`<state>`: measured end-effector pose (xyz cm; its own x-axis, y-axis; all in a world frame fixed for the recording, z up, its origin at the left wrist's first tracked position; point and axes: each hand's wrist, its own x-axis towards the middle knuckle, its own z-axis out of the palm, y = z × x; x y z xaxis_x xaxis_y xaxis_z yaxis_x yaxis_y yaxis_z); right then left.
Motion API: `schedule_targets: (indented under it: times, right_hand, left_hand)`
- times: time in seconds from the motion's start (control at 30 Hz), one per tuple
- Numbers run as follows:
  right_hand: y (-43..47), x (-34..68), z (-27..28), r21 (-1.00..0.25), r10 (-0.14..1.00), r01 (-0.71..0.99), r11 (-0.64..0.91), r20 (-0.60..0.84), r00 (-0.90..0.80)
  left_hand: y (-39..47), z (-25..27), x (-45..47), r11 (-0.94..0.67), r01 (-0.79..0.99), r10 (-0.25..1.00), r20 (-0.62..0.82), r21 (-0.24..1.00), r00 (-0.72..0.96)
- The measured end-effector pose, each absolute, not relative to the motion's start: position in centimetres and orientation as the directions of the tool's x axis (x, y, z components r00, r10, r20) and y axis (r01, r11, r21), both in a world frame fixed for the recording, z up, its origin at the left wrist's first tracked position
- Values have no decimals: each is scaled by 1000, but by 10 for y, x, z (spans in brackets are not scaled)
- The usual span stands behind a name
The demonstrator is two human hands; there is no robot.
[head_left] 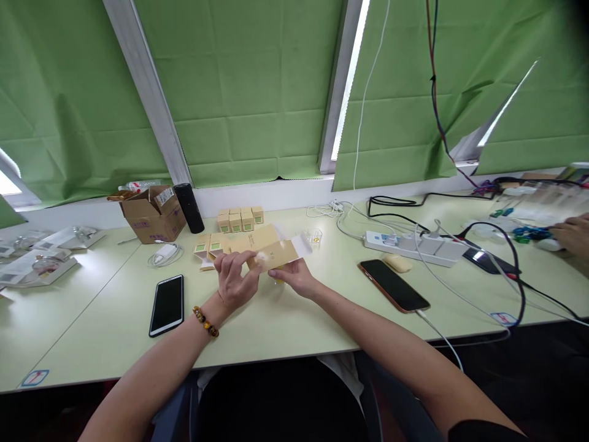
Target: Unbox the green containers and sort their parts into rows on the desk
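Note:
Just above the table, a tan printed carton piece [280,254] with a white flap is held tilted between my two hands. My left hand [235,280], with a beaded bracelet at the wrist, pinches its left end. My right hand [297,277] grips its lower right edge, and a small clear and yellow item, partly hidden, shows beneath those fingers. Behind my hands lie more flat tan cartons [261,236]. Partly folded cartons [209,244] with green labels stand to the left. Beyond them is a group of small closed tan boxes [240,220]. A small clear container [315,237] sits to the right.
A black-screened phone [167,305] lies left, an orange-cased phone [393,285] right. An open cardboard box [154,215] and a black cylinder [188,209] stand at the back. A power strip [414,247] with tangled cables spreads rightward. Another person's hand [573,235] is at far right.

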<state>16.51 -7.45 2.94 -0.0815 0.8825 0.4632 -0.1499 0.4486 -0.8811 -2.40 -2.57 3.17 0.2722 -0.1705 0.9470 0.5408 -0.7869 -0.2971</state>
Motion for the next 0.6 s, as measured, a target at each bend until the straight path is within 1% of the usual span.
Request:
schedule_targets:
  times: [0.07, 0.13, 0.2, 0.27, 0.37, 0.5, 0.57, 0.6]
  right_hand:
    - [-75, 167, 31, -883, 887, -191, 428, 451, -100]
    - [-75, 169, 34, -882, 889, -230, 411, 444, -114]
    - [-75, 171, 36, -880, 887, -265, 394, 440, -141]
    - [-75, 172, 38, -879, 882, -287, 379, 437, -174]
    - [-76, 172, 38, -884, 882, -290, 365, 429, -198]
    - [-75, 172, 36, -887, 885, -265, 379, 431, -177]
    - [-73, 173, 35, -883, 878, -216, 416, 452, -158]
    - [-73, 174, 35, -878, 869, -170, 447, 472, -148]
  left_hand:
    - [-29, 32, -24, -755, 551, -219, 928, -357, 302]
    - [-29, 32, -24, -733, 557, -237, 914, -390, 328]
    - [-28, 30, -25, -723, 554, -243, 903, -413, 355]
    - [-27, 26, -25, -732, 544, -227, 900, -410, 372]
    - [-24, 20, -24, -756, 543, -165, 909, -366, 383]
    - [-23, 18, -21, -756, 569, -111, 921, -323, 374]
    - [-24, 19, -19, -803, 549, -37, 938, -234, 345]
    - [-24, 20, -18, -841, 518, 20, 947, -158, 322]
